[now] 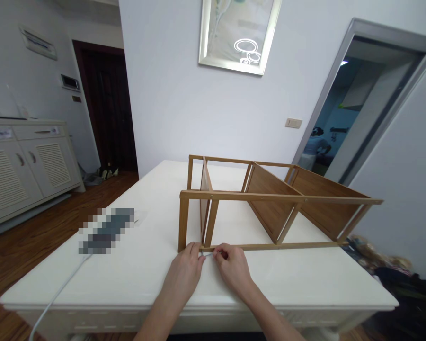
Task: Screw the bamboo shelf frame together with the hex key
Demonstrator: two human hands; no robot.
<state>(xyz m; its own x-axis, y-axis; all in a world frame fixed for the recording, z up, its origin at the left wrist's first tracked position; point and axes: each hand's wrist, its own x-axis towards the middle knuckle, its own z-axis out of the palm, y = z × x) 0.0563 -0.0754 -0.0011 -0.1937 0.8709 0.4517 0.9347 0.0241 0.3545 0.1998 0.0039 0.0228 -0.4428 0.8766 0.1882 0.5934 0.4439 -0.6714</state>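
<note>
A brown wooden shelf rack (pixel 255 196) lies on its side on the white table, its slatless panels standing upright between the rails. My left hand (pixel 188 265) is closed at the near lower rail, close to the rack's left end, with its fingers over the wood and its thumb by a thin silver hex key (pixel 208 255). From the right, my right hand (pixel 232 265) pinches the long end of that key between thumb and fingers. The key's short end meets the rail beside my left thumb; its very tip is hidden.
The white table (pixel 135 274) carries a blurred-out dark object (pixel 106 232) with a white cable (pixel 60 289), beside a small clear bag (pixel 139 218). A pile of dark items (pixel 404 293) lies right of the table. A person (pixel 315 147) is beyond the doorway.
</note>
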